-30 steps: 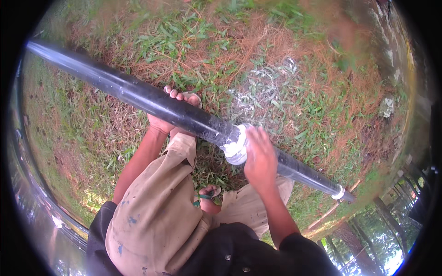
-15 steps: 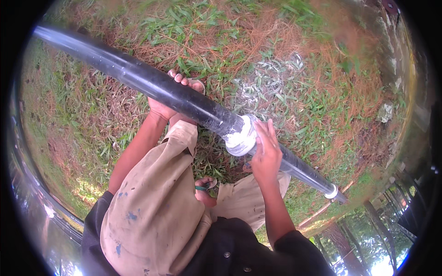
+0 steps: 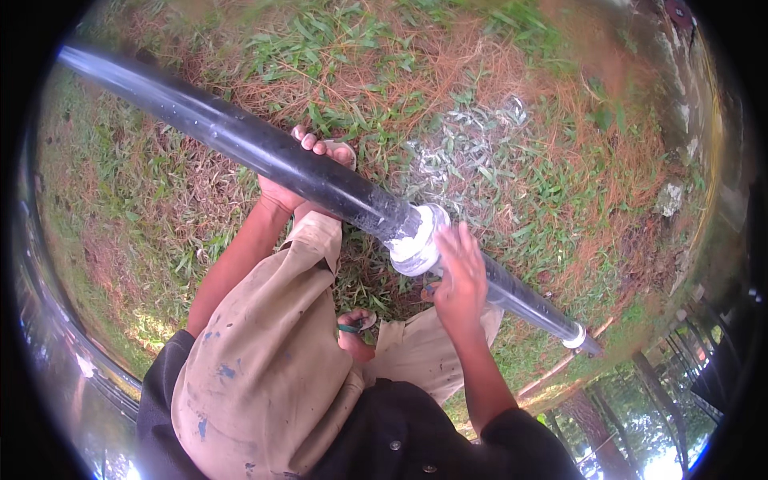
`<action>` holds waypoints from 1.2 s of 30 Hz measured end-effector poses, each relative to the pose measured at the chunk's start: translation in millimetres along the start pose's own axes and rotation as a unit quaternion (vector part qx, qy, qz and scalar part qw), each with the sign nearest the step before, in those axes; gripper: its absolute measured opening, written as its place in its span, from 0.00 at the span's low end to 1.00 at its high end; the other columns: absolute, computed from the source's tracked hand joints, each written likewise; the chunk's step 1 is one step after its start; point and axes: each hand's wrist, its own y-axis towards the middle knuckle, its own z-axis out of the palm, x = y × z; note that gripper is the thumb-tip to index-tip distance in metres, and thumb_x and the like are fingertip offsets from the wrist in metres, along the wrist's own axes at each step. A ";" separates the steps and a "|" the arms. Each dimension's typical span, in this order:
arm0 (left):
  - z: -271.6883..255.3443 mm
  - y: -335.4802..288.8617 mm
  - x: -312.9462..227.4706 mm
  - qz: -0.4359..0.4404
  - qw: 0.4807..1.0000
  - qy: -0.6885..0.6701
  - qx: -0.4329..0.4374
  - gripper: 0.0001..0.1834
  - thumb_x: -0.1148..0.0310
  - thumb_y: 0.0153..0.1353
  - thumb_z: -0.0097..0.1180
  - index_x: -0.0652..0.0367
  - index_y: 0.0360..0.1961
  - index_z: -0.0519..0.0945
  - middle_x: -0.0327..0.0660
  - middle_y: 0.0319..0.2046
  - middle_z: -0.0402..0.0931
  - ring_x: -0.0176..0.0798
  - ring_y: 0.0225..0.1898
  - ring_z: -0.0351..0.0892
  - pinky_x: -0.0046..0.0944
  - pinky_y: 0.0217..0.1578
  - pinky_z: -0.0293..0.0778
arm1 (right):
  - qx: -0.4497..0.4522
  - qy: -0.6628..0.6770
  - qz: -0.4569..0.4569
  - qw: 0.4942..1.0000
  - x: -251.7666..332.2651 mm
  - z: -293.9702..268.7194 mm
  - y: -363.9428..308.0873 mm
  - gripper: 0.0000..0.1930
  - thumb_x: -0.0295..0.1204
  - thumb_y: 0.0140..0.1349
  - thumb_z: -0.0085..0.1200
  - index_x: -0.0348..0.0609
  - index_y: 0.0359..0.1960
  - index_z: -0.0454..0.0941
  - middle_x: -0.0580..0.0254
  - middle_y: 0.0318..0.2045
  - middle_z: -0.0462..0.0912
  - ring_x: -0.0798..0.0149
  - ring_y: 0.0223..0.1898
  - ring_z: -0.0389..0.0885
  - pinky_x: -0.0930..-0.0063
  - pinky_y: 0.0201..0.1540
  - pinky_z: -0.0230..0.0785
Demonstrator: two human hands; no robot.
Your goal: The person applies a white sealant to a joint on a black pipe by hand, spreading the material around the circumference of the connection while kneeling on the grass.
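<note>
A long black pole [image 3: 264, 149], shaped like a pipe, runs across me from the far left to the near right. Round its joint is a collar coated with a white paste-like substance [image 3: 418, 240]. My left hand [image 3: 292, 172] grips the pole from beneath; its fingertips curl up over the far side and its palm is partly hidden. At the right edge of the collar is my right hand [image 3: 462, 268], fingers stretched out and slightly blurred; whether they touch it I cannot tell. Beyond it the thinner section [image 3: 532, 298] continues to a small white ring [image 3: 574, 336].
Grass and dry brown needles [image 3: 376, 72] cover the ground. White residue [image 3: 472, 148] lies on the grass past the joint. My paint-spotted beige trousers [image 3: 264, 352] are under the pole. A pale stone [image 3: 669, 198] sits by an edge at the right.
My right hand has shifted slightly down and its fingers have lifted off the collar's top, showing more of the white ring. My left hand keeps its hold on the pole.
</note>
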 end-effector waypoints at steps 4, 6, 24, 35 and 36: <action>0.7 -3.1 8.8 0.001 1.000 -0.016 -0.007 0.24 0.48 0.79 0.48 0.59 0.49 0.82 0.48 0.42 0.84 0.56 0.52 0.82 0.64 0.70 0.74 | 0.000 0.040 0.039 0.998 -2.3 4.4 9.8 0.26 0.10 0.68 0.51 0.41 0.64 0.88 0.49 0.66 0.87 0.39 0.78 0.75 0.43 0.80 0.63; 1.9 4.5 6.1 -0.002 1.000 0.005 -0.001 0.23 0.50 0.79 0.48 0.60 0.51 0.82 0.48 0.42 0.84 0.55 0.52 0.83 0.64 0.70 0.74 | 0.013 0.044 0.008 0.999 -7.4 3.1 -2.1 0.24 0.11 0.68 0.53 0.41 0.63 0.88 0.50 0.66 0.87 0.39 0.78 0.74 0.43 0.79 0.64; 18.2 0.3 6.0 0.011 0.999 0.028 -0.037 0.18 0.53 0.80 0.52 0.59 0.48 0.81 0.47 0.39 0.83 0.53 0.50 0.83 0.60 0.69 0.75 | -0.020 0.071 0.035 0.997 7.6 16.3 -23.5 0.28 0.08 0.66 0.51 0.41 0.65 0.88 0.47 0.64 0.88 0.38 0.77 0.75 0.46 0.76 0.72; 12.8 -0.5 5.8 0.010 0.999 0.030 -0.044 0.22 0.49 0.82 0.44 0.58 0.48 0.80 0.45 0.37 0.82 0.52 0.47 0.82 0.60 0.69 0.74 | -0.083 0.114 0.078 0.987 8.3 31.3 -41.6 0.25 0.13 0.73 0.51 0.37 0.69 0.84 0.43 0.69 0.85 0.35 0.78 0.72 0.44 0.80 0.64; 11.8 0.2 4.0 0.014 0.999 0.026 -0.040 0.22 0.49 0.82 0.45 0.57 0.48 0.80 0.45 0.37 0.81 0.52 0.46 0.82 0.61 0.69 0.73 | -0.092 0.081 0.054 0.991 4.1 33.2 -39.1 0.25 0.13 0.72 0.51 0.37 0.69 0.84 0.43 0.69 0.85 0.34 0.78 0.72 0.44 0.81 0.62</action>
